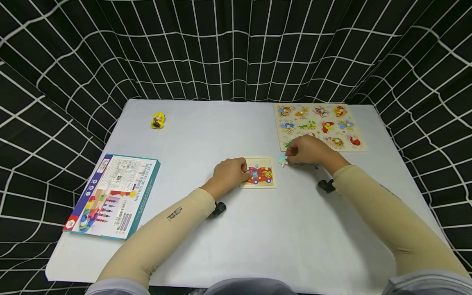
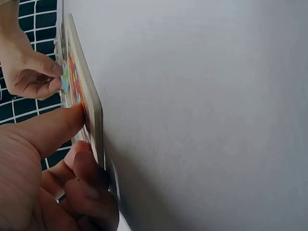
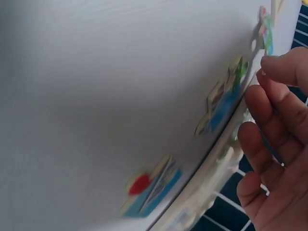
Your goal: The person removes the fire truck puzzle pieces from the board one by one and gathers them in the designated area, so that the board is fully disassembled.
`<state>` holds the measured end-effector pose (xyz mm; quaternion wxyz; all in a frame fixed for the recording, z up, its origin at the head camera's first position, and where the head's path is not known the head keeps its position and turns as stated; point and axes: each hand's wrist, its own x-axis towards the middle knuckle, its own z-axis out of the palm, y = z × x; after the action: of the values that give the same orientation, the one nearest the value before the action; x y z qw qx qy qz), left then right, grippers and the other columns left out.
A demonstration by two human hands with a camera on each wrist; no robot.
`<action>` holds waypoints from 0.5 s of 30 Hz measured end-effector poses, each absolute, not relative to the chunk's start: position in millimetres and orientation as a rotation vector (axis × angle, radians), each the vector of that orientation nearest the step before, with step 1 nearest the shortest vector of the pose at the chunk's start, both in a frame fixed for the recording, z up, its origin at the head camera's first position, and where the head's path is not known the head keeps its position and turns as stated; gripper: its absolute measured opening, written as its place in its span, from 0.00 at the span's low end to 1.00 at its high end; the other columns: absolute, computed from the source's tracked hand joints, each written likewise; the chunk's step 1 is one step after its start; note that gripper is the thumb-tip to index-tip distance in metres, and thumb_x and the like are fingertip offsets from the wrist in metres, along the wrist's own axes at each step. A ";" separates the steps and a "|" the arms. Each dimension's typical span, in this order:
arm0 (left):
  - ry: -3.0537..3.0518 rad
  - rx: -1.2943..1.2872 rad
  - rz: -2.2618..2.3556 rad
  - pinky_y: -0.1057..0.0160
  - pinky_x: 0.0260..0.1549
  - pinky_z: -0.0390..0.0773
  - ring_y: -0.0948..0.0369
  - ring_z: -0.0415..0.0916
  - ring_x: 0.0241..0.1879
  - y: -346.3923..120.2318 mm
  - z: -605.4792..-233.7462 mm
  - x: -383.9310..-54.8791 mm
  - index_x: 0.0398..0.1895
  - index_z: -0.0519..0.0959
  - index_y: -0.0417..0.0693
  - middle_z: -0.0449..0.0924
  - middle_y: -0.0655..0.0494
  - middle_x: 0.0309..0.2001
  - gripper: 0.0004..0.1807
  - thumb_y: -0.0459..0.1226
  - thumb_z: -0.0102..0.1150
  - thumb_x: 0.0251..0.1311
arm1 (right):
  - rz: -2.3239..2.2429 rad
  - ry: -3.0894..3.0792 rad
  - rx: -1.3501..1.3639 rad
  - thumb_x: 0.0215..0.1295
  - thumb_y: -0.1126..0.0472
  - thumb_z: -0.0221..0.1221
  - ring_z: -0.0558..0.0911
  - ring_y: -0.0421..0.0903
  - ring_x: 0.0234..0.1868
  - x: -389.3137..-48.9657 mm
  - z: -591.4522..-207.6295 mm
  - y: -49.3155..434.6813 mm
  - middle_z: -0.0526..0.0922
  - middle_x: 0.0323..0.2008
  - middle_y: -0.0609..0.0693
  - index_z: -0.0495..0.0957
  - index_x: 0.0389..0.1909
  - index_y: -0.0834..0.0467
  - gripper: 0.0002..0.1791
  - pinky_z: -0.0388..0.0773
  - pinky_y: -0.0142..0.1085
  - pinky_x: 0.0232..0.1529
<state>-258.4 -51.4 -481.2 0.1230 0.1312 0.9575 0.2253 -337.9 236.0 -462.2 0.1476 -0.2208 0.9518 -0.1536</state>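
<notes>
My left hand (image 1: 228,174) grips the left side of a small wooden jigsaw puzzle board (image 1: 256,159), its thumb on the face. The board lies on the table and carries a red vehicle picture (image 1: 262,175) with yellow and blue wheels. To the right of that board, my right hand (image 1: 307,150) pinches a small jigsaw piece (image 1: 282,160), light blue and green, between thumb and fingertips. Two loose pieces show in the right wrist view: a blue and green one (image 3: 224,103) and one with a red spot (image 3: 151,187). In the head view, the right hand partly covers them.
A large insect puzzle board (image 1: 321,123) lies behind the right hand. At the left is a flat toy box (image 1: 114,196), and a small yellow figure (image 1: 158,121) sits at the back left. Black walls with white netting (image 1: 232,49) surround the white table (image 1: 239,241).
</notes>
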 end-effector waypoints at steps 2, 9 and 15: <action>2.789 0.378 0.663 0.61 0.24 0.64 0.60 0.68 0.23 -54.0 -482.2 -259.8 0.28 0.73 0.55 0.72 0.61 0.21 0.16 0.53 0.66 0.58 | -0.422 2.746 -0.653 0.55 0.55 0.69 0.76 0.44 0.32 -339.3 -463.2 231.5 0.81 0.28 0.42 0.83 0.30 0.50 0.05 0.73 0.40 0.37; 2.780 0.364 0.676 0.61 0.25 0.66 0.59 0.70 0.25 -60.2 -484.1 -261.4 0.32 0.75 0.56 0.77 0.60 0.25 0.14 0.52 0.66 0.58 | -0.388 2.755 -0.655 0.54 0.53 0.70 0.76 0.43 0.32 -339.6 -460.6 222.8 0.81 0.29 0.41 0.83 0.29 0.48 0.06 0.73 0.41 0.38; 2.802 0.482 0.620 0.57 0.36 0.73 0.57 0.77 0.40 -51.3 -482.8 -260.9 0.52 0.83 0.59 0.83 0.59 0.47 0.16 0.41 0.61 0.59 | -0.504 2.767 -0.806 0.58 0.55 0.69 0.75 0.42 0.29 -320.2 -452.3 204.9 0.79 0.27 0.42 0.86 0.33 0.52 0.06 0.72 0.39 0.33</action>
<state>-260.9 -51.3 -482.8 0.1153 0.1646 0.9565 0.2117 -320.2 204.9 -452.3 0.1075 -0.2739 0.9402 -0.1714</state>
